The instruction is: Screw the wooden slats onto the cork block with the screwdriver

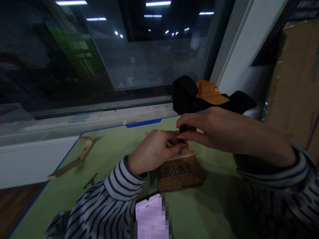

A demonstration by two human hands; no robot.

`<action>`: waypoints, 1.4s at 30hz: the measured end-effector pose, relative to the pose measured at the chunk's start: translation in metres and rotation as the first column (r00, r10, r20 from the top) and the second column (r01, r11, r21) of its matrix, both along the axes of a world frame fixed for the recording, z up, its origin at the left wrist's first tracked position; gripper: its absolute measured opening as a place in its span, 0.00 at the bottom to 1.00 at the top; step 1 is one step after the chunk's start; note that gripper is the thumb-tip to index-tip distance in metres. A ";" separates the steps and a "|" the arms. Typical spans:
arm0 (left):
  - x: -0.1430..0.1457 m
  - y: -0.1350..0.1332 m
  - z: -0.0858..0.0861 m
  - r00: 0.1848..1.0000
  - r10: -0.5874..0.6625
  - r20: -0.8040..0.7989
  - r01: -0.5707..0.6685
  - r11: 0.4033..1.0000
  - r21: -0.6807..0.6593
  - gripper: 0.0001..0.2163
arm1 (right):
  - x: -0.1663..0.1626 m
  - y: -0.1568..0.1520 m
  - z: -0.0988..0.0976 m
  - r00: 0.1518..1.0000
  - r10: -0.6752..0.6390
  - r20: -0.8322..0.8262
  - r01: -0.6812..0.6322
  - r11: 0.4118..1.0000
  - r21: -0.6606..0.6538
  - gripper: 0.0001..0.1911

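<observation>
My left hand (153,151) and my right hand (211,127) meet over a small brown box (180,174) with dark characters on its front, standing on the green mat (219,212). A pale wooden piece (186,153) lies on top of the box. My right hand pinches a small dark tool (183,128) that points down at the wooden piece. My left hand's fingertips hold the wooden piece at the same spot, beside a tiny metal part too small to identify. Both forearms wear striped sleeves.
A curved wooden handle (74,157) and a small dark clip (90,181) lie on the mat at the left. A phone (152,215) with a lit screen rests near me. A black bag with an orange cap (210,93) sits by the window sill. A cardboard box (296,86) stands at the right.
</observation>
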State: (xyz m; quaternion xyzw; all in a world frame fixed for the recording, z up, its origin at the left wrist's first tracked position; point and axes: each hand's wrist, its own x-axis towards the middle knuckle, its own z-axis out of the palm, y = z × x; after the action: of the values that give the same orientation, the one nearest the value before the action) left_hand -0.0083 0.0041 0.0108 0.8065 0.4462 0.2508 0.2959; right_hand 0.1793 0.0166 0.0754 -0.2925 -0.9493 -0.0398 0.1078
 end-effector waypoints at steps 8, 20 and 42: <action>0.000 0.001 0.001 1.000 0.012 0.014 -0.012 1.000 -0.002 0.10 | 0.001 0.000 0.001 1.000 0.014 -0.011 -0.015 1.000 -0.011 0.07; -0.002 0.001 -0.001 0.999 -0.011 -0.031 0.010 0.999 -0.032 0.12 | 0.002 0.001 -0.003 0.997 0.068 -0.040 -0.066 0.997 0.044 0.11; -0.002 0.003 -0.004 0.999 0.021 -0.032 -0.020 1.000 0.017 0.11 | 0.002 0.003 -0.002 0.998 0.047 -0.035 -0.047 0.999 0.003 0.07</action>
State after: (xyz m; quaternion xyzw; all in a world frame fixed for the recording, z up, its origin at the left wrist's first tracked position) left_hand -0.0105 0.0070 0.0070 0.8083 0.4570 0.2447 0.2792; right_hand 0.1818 0.0193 0.0731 -0.2706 -0.9539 -0.0329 0.1256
